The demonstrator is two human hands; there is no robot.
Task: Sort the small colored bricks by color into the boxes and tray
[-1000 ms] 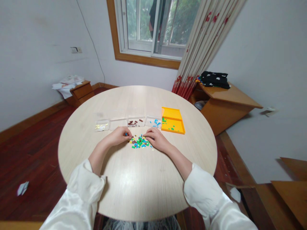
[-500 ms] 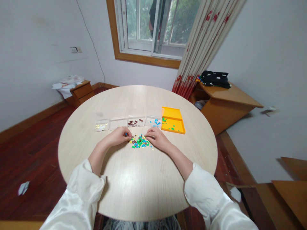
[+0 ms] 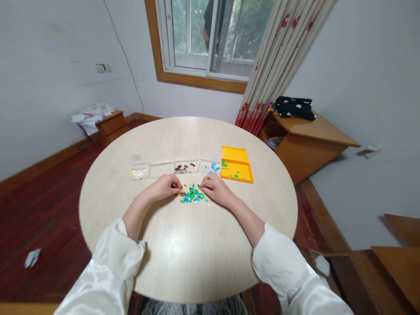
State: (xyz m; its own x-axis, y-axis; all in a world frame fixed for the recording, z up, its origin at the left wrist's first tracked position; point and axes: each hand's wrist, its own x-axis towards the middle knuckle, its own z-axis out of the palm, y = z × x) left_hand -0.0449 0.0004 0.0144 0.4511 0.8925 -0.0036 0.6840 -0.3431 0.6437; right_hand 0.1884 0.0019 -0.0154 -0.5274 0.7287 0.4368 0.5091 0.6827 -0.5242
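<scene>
A mixed pile of small building bricks [image 3: 192, 194], in green, blue, brown and yellow, lies on the round table. At its left edge is my left hand [image 3: 166, 187], thumb and forefinger closed together; anything between them is too small to make out. My right hand [image 3: 216, 189] reaches the pile's right edge with its fingers pinched, and their tips hide whatever they hold. Just beyond the hands stand open boxes: a clear box with pale yellow bricks [image 3: 139, 173], one with brown bricks [image 3: 185, 167], one with blue bricks [image 3: 213, 167], and a yellow box [image 3: 244, 177] with green bricks.
Another clear box [image 3: 161, 170] sits between the pale yellow and brown ones. The pale wooden table [image 3: 190, 253] extends toward me. Behind it are a window and a curtain [image 3: 272, 57]; a wooden cabinet [image 3: 305, 144] stands at the right.
My left hand has shifted very slightly right toward the pile, and the right fingertips have moved a touch. The boxes and the pile look the same.
</scene>
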